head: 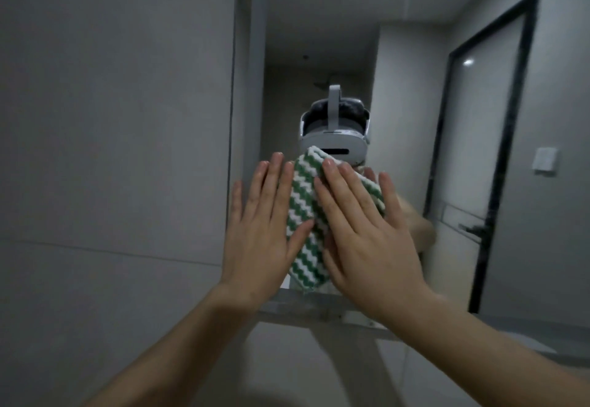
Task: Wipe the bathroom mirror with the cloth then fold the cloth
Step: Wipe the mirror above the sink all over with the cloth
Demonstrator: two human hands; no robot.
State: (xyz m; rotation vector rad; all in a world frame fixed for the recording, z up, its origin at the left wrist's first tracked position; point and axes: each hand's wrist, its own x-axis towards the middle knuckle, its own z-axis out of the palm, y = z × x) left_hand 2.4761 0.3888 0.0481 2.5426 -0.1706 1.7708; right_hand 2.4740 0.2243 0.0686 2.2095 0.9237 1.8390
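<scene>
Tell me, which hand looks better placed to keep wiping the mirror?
The right hand: its flat palm covers most of the green-and-white zigzag cloth against the bathroom mirror. The left hand only overlaps the cloth's edge.

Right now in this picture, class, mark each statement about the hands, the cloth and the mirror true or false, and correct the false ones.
1. The cloth is green and white in a zigzag pattern. True.
2. Only the right hand touches the cloth. False: the left hand also presses on it, its thumb lying over the cloth.
3. Both hands have straight, flat fingers. True.
4. The cloth lies folded on a counter. False: it is pressed against the mirror.
5. A dark-framed door shows in the mirror. True.
6. The cloth sits at the mirror's top edge. False: it is near the lower left part.
</scene>
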